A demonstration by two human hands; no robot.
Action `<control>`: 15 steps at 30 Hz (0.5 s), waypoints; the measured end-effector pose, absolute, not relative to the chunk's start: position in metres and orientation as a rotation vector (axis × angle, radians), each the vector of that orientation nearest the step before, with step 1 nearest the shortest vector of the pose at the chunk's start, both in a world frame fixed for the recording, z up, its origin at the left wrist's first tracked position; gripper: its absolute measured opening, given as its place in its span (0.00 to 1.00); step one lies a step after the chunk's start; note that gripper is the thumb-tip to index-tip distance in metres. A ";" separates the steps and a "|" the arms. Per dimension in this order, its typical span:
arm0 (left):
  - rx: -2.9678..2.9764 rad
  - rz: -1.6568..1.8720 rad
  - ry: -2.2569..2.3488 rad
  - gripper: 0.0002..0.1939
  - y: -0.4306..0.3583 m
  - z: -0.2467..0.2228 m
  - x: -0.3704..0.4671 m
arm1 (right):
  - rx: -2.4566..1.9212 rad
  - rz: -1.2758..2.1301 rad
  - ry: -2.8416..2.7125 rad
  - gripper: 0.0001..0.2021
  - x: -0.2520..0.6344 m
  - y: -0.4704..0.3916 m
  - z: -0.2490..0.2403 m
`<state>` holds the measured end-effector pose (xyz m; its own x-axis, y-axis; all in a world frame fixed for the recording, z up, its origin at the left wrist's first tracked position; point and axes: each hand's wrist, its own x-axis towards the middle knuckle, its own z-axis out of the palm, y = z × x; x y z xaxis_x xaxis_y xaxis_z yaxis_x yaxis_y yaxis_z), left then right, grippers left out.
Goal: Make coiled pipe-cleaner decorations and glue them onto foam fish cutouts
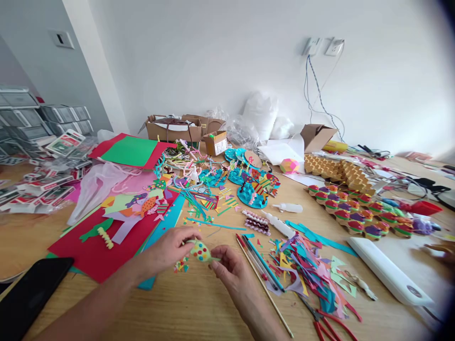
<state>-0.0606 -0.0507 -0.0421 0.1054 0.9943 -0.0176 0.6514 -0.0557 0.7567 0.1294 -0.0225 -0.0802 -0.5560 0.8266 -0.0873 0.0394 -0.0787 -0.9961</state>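
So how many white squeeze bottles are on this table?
3: an upright bottle left of centre, a lying bottle farther right, and a nearer lying bottle just in front. More may be hidden.

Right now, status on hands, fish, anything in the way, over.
Left hand, right hand: both holding dotted paper fish. Small paper bits close by. Pens beside right hand.
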 end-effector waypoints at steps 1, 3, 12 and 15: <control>1.775 0.693 1.645 0.12 -0.048 -0.041 -0.072 | -0.947 1.667 -1.612 0.13 0.131 -0.022 -0.083; 1.810 0.655 1.749 0.13 -0.041 -0.038 -0.100 | -0.971 1.612 -1.651 0.11 0.135 -0.021 -0.089; 1.644 0.586 2.177 0.16 0.005 -0.044 -0.189 | -1.089 1.398 -1.839 0.05 0.140 -0.016 -0.111; 1.620 0.604 2.221 0.16 0.017 -0.049 -0.198 | -1.134 1.283 -1.919 0.04 0.139 -0.015 -0.114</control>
<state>-0.1980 0.0166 -0.0487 -0.3021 0.9532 -0.0133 0.8151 0.2655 0.5148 0.1389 -0.0146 -0.1143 -0.4841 0.8750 -0.0031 0.3374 0.1833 -0.9233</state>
